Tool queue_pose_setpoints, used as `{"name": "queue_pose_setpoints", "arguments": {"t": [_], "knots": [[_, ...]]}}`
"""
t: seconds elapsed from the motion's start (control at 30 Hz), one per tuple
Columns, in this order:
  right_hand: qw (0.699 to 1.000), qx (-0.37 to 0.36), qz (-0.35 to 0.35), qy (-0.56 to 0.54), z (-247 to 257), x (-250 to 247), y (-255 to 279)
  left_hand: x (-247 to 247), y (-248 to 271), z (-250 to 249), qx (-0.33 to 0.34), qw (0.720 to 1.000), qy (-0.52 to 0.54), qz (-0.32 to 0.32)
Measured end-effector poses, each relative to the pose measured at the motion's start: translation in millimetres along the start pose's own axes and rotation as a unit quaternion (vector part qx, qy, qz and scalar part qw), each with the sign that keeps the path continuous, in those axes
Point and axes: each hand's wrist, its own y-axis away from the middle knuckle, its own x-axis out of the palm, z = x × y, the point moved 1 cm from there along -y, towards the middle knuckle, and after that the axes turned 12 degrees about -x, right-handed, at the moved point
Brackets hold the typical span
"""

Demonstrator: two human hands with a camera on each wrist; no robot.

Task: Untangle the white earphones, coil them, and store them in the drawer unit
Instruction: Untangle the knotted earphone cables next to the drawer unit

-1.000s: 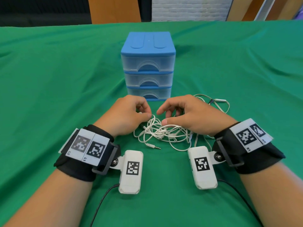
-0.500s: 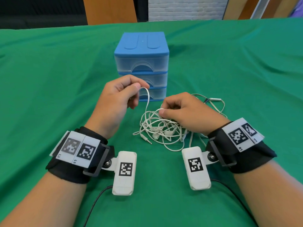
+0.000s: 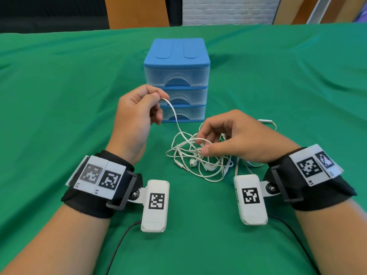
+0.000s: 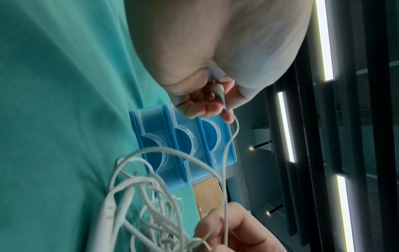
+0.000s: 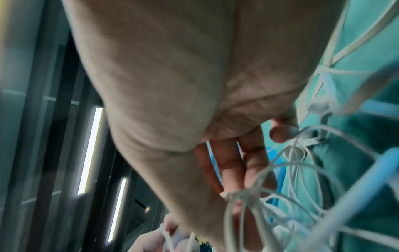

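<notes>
The white earphones point(image 3: 198, 159) lie in a tangled heap on the green cloth, just in front of the blue drawer unit point(image 3: 176, 76). My left hand point(image 3: 158, 96) is raised in front of the drawers and pinches one end of the cable. In the left wrist view that end point(image 4: 218, 90) looks like an earbud tucked against the fingers. A single strand point(image 3: 174, 116) curves down from it into the heap. My right hand point(image 3: 201, 146) hovers over the heap, its thumb and forefinger pinching a loop. The jack plug point(image 3: 183, 167) points toward me.
All three clear drawers of the unit look closed. The inline remote point(image 3: 265, 121) and a loose loop of cable lie behind my right hand. Green cloth point(image 3: 59, 116) covers the whole table, with open cloth left and right of the unit.
My left hand has risen from the heap with a strand in its pinch, drawing it up in front of the drawers. My right hand has stayed on the tangle.
</notes>
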Motion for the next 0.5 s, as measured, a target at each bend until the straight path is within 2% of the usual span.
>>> {"name": "queue_pose_setpoints", "arguments": {"t": [0.2,0.27,0.4,0.43,0.5], "knots": [[0.996,0.005,-0.071,-0.043,-10.0,-6.6,2.0,0.8,4.2,-3.9,-0.030,0.999,0.038,0.017],[0.995,0.001,-0.087,-0.057,-11.0,-7.2,1.8,1.2,7.8,-6.6,-0.040,0.996,0.035,0.072],[0.990,-0.005,-0.113,-0.088,-11.6,-6.9,0.5,5.4,19.1,-11.6,-0.060,0.970,-0.013,0.235],[0.989,-0.007,-0.116,-0.095,-11.3,-6.5,0.5,7.3,21.7,-12.1,-0.066,0.965,-0.035,0.251],[0.986,-0.016,-0.122,-0.110,-10.0,-6.2,0.8,9.1,21.6,-11.2,-0.070,0.969,-0.068,0.229]]}}
